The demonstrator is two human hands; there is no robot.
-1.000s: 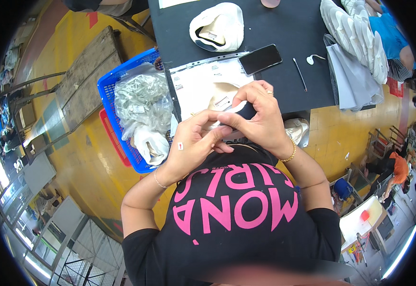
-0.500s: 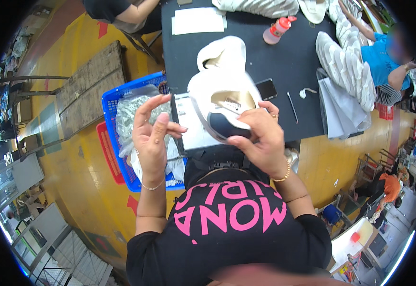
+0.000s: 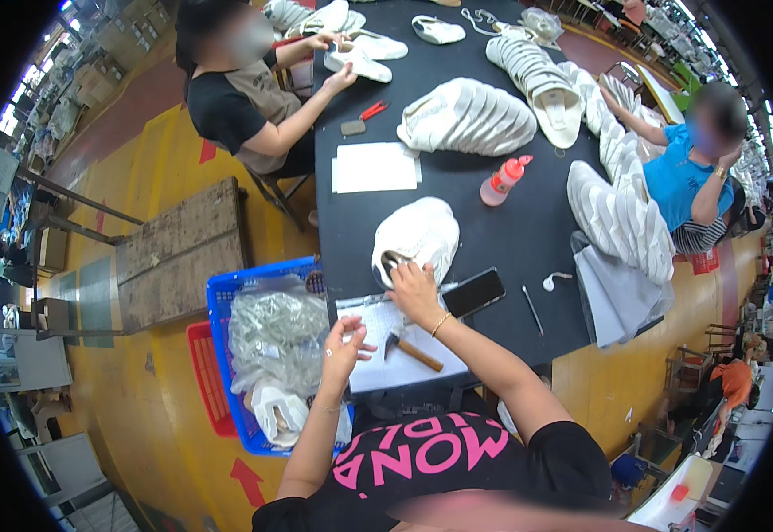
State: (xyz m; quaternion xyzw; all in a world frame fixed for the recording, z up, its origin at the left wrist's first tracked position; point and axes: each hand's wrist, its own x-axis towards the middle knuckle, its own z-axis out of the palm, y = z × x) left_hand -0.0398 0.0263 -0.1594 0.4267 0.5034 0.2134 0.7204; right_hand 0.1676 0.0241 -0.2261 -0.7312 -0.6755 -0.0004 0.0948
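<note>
My right hand (image 3: 415, 293) is at the near end of a small group of white shoes (image 3: 422, 232) on the dark table. Its fingers grip the rim at the shoe opening, and they partly hide it. My left hand (image 3: 344, 350) hovers near the table's front edge with bent, parted fingers and nothing in them. Between my forearms, a hammer (image 3: 415, 353) with a wooden handle lies on a white printed sheet (image 3: 369, 368). Just right of my right hand is a black phone (image 3: 473, 293).
A blue basket (image 3: 218, 301) of clear plastic bags stands left of the table, beside a red one (image 3: 200, 355). Rows of nested white shoes (image 3: 466, 120), a pink bottle (image 3: 503, 182), a pen (image 3: 531, 310) and paper sheets (image 3: 376, 168) occupy the table. Two co-workers sit nearby; one handles a shoe (image 3: 357, 64).
The shoe raised in my right hand is no longer held up; that hand is now lower, at the shoes on the table. My left hand has dropped nearer the table edge. The view has shifted.
</note>
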